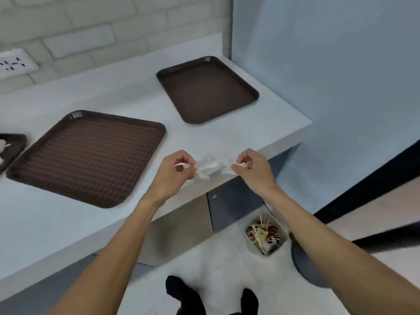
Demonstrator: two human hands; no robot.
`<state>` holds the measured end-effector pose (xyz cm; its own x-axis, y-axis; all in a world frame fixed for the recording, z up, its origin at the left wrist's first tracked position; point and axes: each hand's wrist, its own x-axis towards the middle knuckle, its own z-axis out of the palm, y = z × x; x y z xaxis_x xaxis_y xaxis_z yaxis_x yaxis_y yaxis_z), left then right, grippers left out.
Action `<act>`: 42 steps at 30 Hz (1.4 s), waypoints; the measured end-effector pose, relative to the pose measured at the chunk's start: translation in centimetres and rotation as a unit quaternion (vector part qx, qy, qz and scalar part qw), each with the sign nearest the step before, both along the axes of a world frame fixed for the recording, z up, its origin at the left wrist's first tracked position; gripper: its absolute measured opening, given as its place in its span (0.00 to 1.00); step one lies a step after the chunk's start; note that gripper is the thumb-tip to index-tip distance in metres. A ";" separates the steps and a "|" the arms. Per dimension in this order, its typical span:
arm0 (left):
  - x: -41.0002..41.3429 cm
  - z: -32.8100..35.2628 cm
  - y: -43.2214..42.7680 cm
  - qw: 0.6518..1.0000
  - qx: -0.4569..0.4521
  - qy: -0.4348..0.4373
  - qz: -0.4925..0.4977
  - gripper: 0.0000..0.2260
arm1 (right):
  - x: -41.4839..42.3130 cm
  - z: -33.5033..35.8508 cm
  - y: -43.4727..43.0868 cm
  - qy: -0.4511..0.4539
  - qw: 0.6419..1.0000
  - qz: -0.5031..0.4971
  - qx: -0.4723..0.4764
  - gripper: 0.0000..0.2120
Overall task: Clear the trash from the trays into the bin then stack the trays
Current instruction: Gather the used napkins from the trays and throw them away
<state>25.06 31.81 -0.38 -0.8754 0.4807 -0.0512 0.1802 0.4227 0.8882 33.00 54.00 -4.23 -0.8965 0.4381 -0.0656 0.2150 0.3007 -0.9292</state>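
Two brown trays lie bare on the white counter: a near one [88,155] at the left and a far one [206,89] by the wall corner. A third dark tray [13,144] shows only its corner at the left edge, with white scraps on it. My left hand [175,171] and my right hand [252,169] are both pinched on a crumpled white tissue [208,168] and thin wooden sticks, held over the counter's front edge. A small white bin [266,234] stands on the floor below my right forearm, holding sticks and wrappers.
The counter [45,223] ends at a corner on the right, next to a pale blue wall. A wall socket [16,63] sits at the back left. Grey cabinet doors [229,203] are under the counter. My dark shoes [181,294] stand on the light floor.
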 end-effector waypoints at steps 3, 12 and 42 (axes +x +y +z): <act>3.0 -3.6 6.0 0.997 -0.021 -0.032 -0.068 0.07 | 4.7 -4.4 4.8 -0.054 0.995 -0.086 0.001 0.05; 9.1 -22.2 16.6 0.968 -0.131 -0.139 -0.160 0.08 | 15.6 -21.1 12.4 -0.272 0.949 -0.161 0.010 0.03; 5.8 -29.1 16.5 0.943 -0.219 -0.096 -0.232 0.14 | 10.5 -26.5 11.3 -0.249 0.962 -0.007 0.113 0.08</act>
<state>30.87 48.34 -29.45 -0.5296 0.7055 -0.4709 0.2898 0.6722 0.6813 43.48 65.34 -30.73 -0.7718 0.5044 -0.3872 0.6229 0.4771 -0.6201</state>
